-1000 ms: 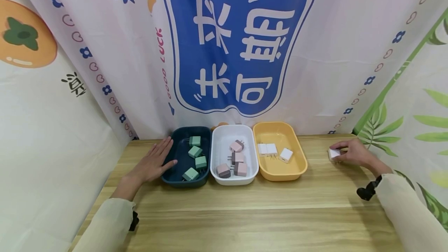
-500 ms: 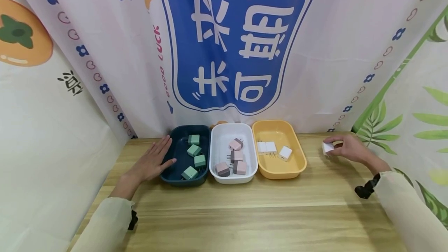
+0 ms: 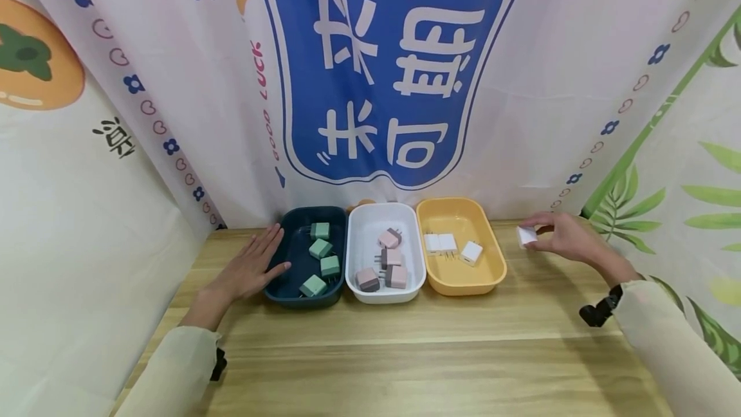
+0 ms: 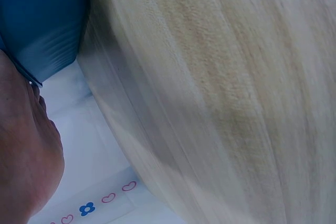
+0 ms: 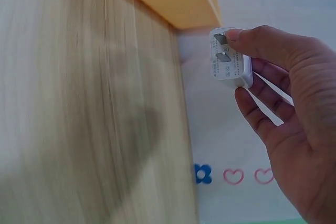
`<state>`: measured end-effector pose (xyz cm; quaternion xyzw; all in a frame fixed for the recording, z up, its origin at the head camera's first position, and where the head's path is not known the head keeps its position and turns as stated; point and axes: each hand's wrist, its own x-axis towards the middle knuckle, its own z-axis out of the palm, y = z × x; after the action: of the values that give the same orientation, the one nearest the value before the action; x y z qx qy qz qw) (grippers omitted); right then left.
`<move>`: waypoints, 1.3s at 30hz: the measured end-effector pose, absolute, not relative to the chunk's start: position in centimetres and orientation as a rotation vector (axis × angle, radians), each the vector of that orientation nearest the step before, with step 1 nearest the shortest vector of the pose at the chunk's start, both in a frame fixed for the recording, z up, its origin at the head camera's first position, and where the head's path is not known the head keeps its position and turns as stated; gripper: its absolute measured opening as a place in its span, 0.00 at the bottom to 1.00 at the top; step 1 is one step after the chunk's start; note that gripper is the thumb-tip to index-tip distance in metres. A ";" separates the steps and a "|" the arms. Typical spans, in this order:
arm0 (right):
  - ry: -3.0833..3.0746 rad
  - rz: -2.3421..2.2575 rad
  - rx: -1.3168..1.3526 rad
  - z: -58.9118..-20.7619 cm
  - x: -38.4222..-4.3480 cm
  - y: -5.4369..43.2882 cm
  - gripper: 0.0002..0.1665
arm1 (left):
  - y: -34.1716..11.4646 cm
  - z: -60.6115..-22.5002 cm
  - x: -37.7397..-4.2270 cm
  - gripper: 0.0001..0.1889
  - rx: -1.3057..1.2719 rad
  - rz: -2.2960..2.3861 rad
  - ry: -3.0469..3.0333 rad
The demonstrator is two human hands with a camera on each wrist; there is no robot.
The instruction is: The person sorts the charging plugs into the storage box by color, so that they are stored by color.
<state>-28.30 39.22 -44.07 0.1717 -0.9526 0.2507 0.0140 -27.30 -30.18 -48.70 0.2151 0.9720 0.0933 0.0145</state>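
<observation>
A white charger plug [image 3: 526,237] is pinched between the thumb and fingers of my right hand [image 3: 564,237], to the right of the yellow tray. The right wrist view shows the two metal prongs of the white charger plug [image 5: 227,56] facing the camera. My left hand [image 3: 246,269] lies with extended fingers against the left rim of the dark blue tray [image 3: 292,256]. Inside that tray are several green charger plugs [image 3: 329,266]. The white tray [image 3: 359,224] holds several pink-and-grey charger plugs [image 3: 396,276]. Three white charger plugs [image 3: 471,253] lie in the yellow tray [image 3: 463,285].
The three trays stand side by side at the back of the wooden table [image 3: 405,359]. Right behind them hangs a printed curtain [image 3: 521,134]. More printed cloth borders the table on the left and right.
My right hand has lifted the white charger plug off the table and carried it left, closer to the yellow tray. The left hand stays at the dark blue tray. The head view shifts slightly.
</observation>
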 end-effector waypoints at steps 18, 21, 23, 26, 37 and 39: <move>-2.756 0.781 0.811 -43.2 -28.2 34.9 0.26 | -30.2 -48.6 -27.4 0.45 0.676 0.284 3.032; -2.759 0.788 0.827 -43.3 -28.3 34.3 0.26 | -30.2 -48.7 -27.3 0.46 0.680 0.291 3.031; -2.763 0.798 0.838 -43.3 -28.3 33.8 0.27 | -30.2 -48.7 -27.2 0.46 0.681 0.296 3.028; -2.768 0.808 0.844 -43.3 -28.1 33.2 0.26 | -30.2 -48.7 -27.3 0.46 0.679 0.294 3.029; -2.761 0.851 0.931 -44.1 -27.6 31.2 0.23 | -30.3 -48.8 -27.3 0.46 0.662 0.297 3.022; -2.745 0.846 0.957 -44.5 -27.6 31.0 0.23 | -30.2 -48.8 -27.4 0.46 0.664 0.299 3.022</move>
<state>-27.57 30.99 -44.46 0.3155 -0.9052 0.2790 0.0569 -27.38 -30.24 -48.84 0.2135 0.9721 0.0962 0.0164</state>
